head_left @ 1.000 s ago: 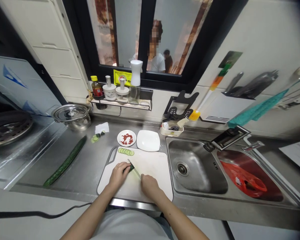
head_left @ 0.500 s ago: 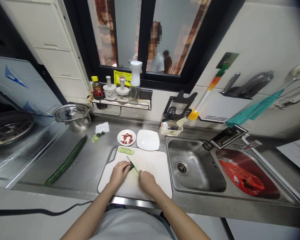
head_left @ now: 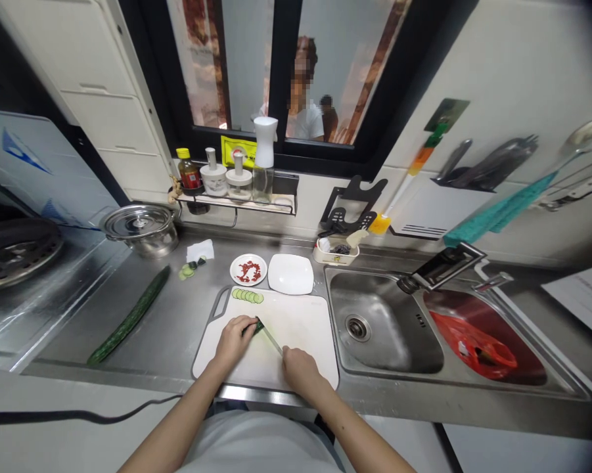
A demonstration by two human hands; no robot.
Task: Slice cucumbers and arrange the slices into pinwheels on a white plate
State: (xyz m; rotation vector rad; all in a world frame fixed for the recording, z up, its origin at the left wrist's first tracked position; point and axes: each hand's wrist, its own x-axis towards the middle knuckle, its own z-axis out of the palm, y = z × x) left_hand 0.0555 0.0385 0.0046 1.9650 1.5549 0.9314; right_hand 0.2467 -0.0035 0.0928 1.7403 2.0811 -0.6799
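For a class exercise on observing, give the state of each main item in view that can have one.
Left hand, curled on cucumber piece
Right hand, gripping knife
Cucumber piece, held on board
Cucumber slices, overlapping in a row
Long cucumber, whole, unpeeled
Pot, lid on
Sauce bottle, capped
Round plate, holding red bits
Square plate, right way up
Red bag, crumpled

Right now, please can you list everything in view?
Chopping board: one, white, centre
Knife: one, silvery, over board
Cucumber piece: one, dark green, on board
Slices: several, pale green, on board
Whole cucumber: one, green, left
Plates: two, white, beyond board
Chopped pieces: many, red, on left plate
Pot: one, silver, left
Containers: four, mixed colours, on shelf
Sink: one, steel, right
Bag: one, red, in sink
Cloth: one, teal, upper right
Window: one, black-framed, upper centre
Left hand: one, bare, on cucumber piece
Right hand: one, bare, holding knife
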